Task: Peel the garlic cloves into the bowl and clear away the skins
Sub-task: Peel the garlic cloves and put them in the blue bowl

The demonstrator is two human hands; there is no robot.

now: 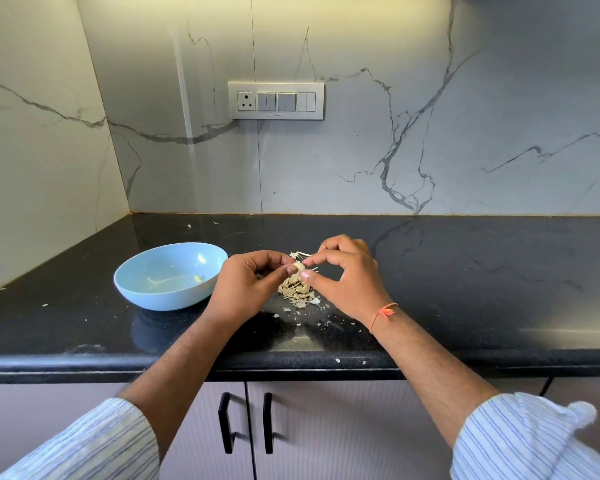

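Nearest the camera, reaching forward in rolled striped sleeves (84, 445) over pale cabinet doors (201, 427) with black handles, crossing the rounded edge of the black speckled countertop (465, 306). Just past that edge, working a garlic clove (298, 267) between both hands: left hand (246, 285) pinching it from one side with thumb and forefinger curled round it, right hand (347, 275), orange thread (383, 313) tied at the wrist, nipping at its papery skin with fingertips, the remaining fingers arched loosely above. Probably mid-peel, judging by the pale flake lifting between the fingertips. Doing this well likely meaning: holding the clove steady at its root end with the left, catching the loose skin edge with a right nail, pulling along the clove's length rather than across, keeping the work over the heap so flakes are dropping in one place. Directly below the hands, lying in a dry, crinkled, tan heap, the pile of skins (297, 292), thin and brittle-looking, with small white chips scattering outward across the glossy stone. Just left of the hands, sitting upright, the pale blue bowl (136, 282), smooth and shallow, holding only a few small yellowish bits, too small to identify surely. Farther back, rising behind, the veined marble-look wall (430, 150) with a white switch plate (276, 100).
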